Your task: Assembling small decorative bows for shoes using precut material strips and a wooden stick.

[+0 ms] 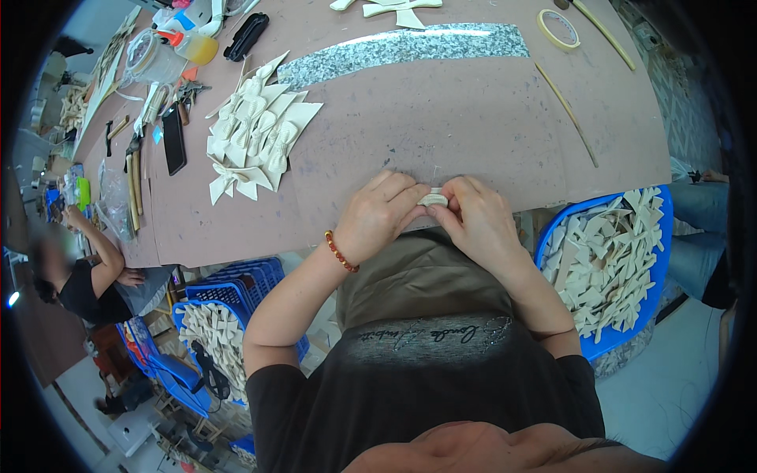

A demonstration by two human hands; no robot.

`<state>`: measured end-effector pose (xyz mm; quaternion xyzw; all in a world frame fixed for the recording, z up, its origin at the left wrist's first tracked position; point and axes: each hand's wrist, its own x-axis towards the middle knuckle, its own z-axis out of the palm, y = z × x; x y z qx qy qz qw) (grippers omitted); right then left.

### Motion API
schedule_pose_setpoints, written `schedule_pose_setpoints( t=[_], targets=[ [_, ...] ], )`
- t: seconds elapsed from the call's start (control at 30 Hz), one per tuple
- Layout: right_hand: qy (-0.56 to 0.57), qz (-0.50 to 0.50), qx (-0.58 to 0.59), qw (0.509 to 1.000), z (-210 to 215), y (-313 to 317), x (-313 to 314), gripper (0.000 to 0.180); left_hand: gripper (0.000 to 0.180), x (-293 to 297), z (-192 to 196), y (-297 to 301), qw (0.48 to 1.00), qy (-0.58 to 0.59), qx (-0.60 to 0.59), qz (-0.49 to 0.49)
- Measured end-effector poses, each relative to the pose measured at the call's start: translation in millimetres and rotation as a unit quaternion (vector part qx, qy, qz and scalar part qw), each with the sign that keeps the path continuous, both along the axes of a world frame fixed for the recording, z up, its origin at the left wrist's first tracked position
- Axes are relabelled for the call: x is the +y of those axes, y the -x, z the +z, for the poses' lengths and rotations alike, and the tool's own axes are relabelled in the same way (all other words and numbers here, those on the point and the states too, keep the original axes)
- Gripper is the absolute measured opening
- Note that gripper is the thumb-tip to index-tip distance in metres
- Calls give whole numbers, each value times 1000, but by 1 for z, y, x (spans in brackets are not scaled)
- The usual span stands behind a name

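Note:
Close to the table's near edge, a small cream folded piece (433,199) is pinched between my two hands. My left hand (378,211) grips its left end with thumb and fingers. On its other end, the thumb and fingers of my right hand (482,217) are closed. Fingers cover much of the piece, so I cannot tell its full shape. Farther left on the table lies a pile of cream bows (254,130), some with braided-looking middles. More cream bows (394,11) lie at the far edge of the view.
A speckled grey strip (410,52) crosses the table (441,110). Tape (558,29) and a thin stick (568,114) lie right; a black phone (174,140) and glue bottle (195,49) left. Blue baskets of bows flank me, one (665,260) at right. Another person (91,276) sits left.

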<state>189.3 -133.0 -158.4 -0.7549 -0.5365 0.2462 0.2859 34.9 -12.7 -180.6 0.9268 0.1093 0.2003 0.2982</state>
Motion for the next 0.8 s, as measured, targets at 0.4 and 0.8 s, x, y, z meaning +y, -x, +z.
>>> schedule_pose_setpoints(
  t=[0.4,0.8],
  targets=[
    [-67,-50,98,992,-12,5,6,9,13,8,-6,-8,999,29,4,-31],
    [-44,31,49,997,-13,-5,10,11,19,1,7,3,998,-38,41,16]
  ],
)
